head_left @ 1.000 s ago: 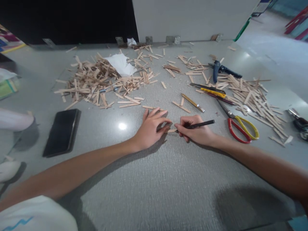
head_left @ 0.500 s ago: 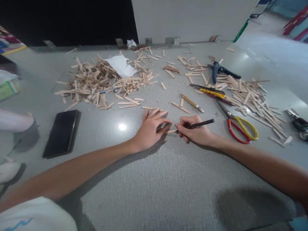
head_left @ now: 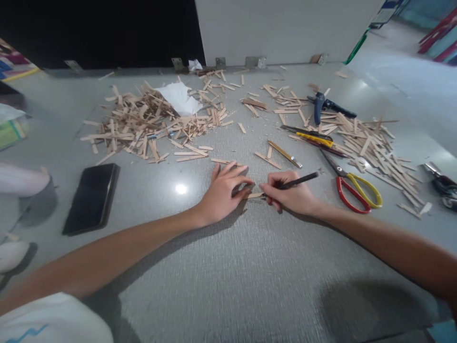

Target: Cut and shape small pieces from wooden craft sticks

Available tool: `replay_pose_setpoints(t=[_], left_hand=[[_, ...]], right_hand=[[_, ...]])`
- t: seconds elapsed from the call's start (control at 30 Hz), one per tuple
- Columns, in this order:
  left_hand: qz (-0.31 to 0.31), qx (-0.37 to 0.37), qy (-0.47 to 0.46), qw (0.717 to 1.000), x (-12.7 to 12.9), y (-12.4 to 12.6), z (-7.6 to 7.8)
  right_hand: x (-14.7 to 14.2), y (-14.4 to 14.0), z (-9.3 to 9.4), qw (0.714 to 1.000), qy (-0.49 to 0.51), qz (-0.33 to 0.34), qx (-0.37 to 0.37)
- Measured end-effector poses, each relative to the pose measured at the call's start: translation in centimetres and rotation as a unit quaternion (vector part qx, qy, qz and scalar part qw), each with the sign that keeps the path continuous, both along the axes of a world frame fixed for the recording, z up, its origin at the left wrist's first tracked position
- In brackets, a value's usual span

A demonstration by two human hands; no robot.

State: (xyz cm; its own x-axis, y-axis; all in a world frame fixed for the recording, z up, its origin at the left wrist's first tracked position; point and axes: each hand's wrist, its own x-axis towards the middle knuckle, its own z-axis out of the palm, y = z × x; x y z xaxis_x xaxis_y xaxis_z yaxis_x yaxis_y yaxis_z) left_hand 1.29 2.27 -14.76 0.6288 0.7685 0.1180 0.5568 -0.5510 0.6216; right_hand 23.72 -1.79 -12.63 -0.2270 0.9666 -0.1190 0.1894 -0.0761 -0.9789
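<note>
My left hand [head_left: 223, 195] rests on the grey table with thumb and index finger closed on a small flat wooden craft stick [head_left: 254, 196]. Its other fingers are spread. In my right hand [head_left: 293, 196] is a slim black pen [head_left: 303, 180], gripped as for writing and slanting up to the right. The pen's tip is at the right end of the stick; I cannot tell whether it touches. Beyond my hands lie another craft stick [head_left: 225, 162] and a narrow gold-coloured cutter [head_left: 284, 154].
A heap of craft sticks [head_left: 132, 119] with white paper [head_left: 180, 97] lies back left, more sticks [head_left: 371, 143] at right. Near those are scissors [head_left: 352, 193], a yellow cutter [head_left: 316, 138] and a dark blue clamp-like tool [head_left: 319, 107]. A phone [head_left: 92, 197] lies left; a panel [head_left: 285, 33] stands behind.
My hands, the stick and the pen stay almost exactly where they were. The whole view has shifted very slightly.
</note>
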Motion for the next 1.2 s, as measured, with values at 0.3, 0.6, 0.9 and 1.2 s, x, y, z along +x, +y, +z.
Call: replay_pose_setpoints(t=[0.3, 0.6, 0.9, 1.2], left_hand=[[-0.004, 0.002, -0.006, 1.0, 0.0, 0.0, -0.1], [-0.005, -0.001, -0.002, 1.0, 0.0, -0.1, -0.1], [-0.004, 0.009, -0.001, 1.0, 0.0, 0.0, -0.1], [-0.007, 0.009, -0.009, 1.0, -0.1, 0.0, -0.2]], right_hand=[[0.6, 0.9, 0.1, 0.986, 0.049, -0.157, -0.008], [-0.1, -0.3, 0.0, 0.999, -0.042, 0.0, 0.015], [0.0, -0.3, -0.1, 0.999, -0.052, 0.004, 0.013], [0.0, -0.3, -0.1, 0.998, -0.055, 0.007, 0.007]])
